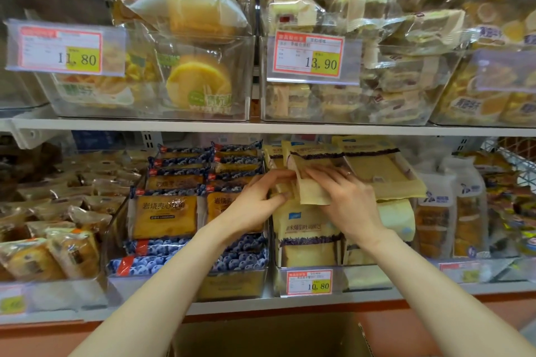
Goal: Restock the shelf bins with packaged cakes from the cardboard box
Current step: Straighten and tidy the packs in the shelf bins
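Note:
Both hands reach into a clear bin on the lower shelf, filled with pale yellow cake packs. My left hand pinches the left edge of one yellow pack with thumb and fingers. My right hand lies over the same pack from the right, fingers curled on its top. More yellow packs stand behind it and one in front. The cardboard box sits open at the bottom of the view, its inside hidden.
Left of this bin is a bin of blue-patterned cake packs. Further left lie clear-wrapped cakes. Bagged bread stands to the right. The upper shelf carries clear bins of cakes with price tags.

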Demonstrator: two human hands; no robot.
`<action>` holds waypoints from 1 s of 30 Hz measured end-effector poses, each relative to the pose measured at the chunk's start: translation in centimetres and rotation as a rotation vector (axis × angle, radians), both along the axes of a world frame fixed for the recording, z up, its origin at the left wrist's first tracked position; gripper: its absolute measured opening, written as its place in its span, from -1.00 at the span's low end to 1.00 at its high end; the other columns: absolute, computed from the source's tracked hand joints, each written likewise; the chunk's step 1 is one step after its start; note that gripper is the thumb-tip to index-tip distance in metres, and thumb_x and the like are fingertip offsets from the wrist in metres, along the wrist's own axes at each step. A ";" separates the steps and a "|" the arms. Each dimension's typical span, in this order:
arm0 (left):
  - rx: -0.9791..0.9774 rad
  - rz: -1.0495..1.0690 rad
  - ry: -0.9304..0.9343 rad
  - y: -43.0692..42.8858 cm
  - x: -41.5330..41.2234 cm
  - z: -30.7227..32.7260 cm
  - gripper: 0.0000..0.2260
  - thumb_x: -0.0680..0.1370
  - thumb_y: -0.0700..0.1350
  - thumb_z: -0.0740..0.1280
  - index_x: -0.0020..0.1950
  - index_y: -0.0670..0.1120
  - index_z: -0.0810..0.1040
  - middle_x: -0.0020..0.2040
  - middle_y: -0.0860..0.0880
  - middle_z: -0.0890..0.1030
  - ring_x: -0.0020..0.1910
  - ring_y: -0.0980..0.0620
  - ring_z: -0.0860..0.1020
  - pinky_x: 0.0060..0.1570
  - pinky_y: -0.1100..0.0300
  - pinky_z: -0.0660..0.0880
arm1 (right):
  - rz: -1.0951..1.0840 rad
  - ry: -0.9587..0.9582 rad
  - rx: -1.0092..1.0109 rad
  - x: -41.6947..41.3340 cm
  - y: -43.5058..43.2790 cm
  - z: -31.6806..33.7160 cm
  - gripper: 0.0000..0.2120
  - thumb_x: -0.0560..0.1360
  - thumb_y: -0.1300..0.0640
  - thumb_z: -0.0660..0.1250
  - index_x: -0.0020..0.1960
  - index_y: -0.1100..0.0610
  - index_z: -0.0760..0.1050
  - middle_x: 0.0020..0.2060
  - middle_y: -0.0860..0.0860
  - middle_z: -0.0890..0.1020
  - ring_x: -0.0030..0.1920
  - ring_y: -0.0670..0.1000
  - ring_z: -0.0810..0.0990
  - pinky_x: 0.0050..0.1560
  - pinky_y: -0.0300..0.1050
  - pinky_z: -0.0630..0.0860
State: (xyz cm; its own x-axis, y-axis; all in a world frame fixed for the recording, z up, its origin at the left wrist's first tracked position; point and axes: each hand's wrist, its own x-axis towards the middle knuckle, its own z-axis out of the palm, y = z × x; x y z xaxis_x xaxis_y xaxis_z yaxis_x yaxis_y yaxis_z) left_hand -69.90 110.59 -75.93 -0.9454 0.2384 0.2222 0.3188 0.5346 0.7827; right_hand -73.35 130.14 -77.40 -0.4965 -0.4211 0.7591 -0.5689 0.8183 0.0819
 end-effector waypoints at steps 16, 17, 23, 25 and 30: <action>-0.412 0.255 -0.044 3.0 -2.5 -1.1 -0.46 0.48 0.15 0.30 0.43 0.20 0.23 0.47 -0.06 0.24 0.47 -0.12 0.09 0.43 -0.08 -0.03 | 0.062 0.223 -0.075 7.1 5.7 2.4 -0.68 0.51 0.04 0.33 0.21 0.15 0.52 0.14 0.03 0.59 0.13 0.02 0.60 0.13 -0.13 0.49; -0.400 0.261 -0.040 3.1 -2.5 -1.1 -0.48 0.48 0.10 0.30 0.42 0.19 0.24 0.46 -0.07 0.25 0.47 -0.12 0.10 0.43 -0.09 -0.04 | 0.037 0.220 -0.078 7.1 6.3 2.5 -0.67 0.51 0.03 0.31 0.21 0.15 0.52 0.13 0.04 0.60 0.11 0.04 0.61 0.10 -0.12 0.49; -0.440 0.326 0.011 3.8 -3.0 -0.9 -0.56 0.52 -0.01 0.26 0.39 0.14 0.30 0.39 -0.06 0.36 0.44 -0.10 0.18 0.39 -0.10 0.04 | -0.082 0.208 -0.050 6.2 8.4 1.7 -0.62 0.51 -0.04 0.28 0.21 0.18 0.57 0.12 0.06 0.62 0.06 0.06 0.63 -0.07 -0.12 0.48; -0.485 0.344 0.032 3.8 -3.6 -0.6 -0.58 0.53 0.00 0.25 0.40 0.12 0.31 0.38 -0.06 0.38 0.44 -0.09 0.18 0.39 -0.13 0.03 | -0.074 0.198 -0.041 5.9 8.4 1.5 -0.61 0.54 -0.07 0.24 0.22 0.17 0.56 0.13 0.06 0.62 0.06 0.05 0.62 -0.08 -0.11 0.49; -0.483 0.402 0.067 3.6 -4.2 -0.5 -0.60 0.56 0.00 0.20 0.41 0.08 0.32 0.40 -0.04 0.38 0.44 -0.08 0.19 0.41 -0.18 0.01 | -0.069 0.178 -0.031 5.6 7.8 1.6 -0.60 0.51 -0.05 0.24 0.22 0.16 0.54 0.12 0.06 0.62 0.04 0.07 0.63 -0.03 -0.11 0.48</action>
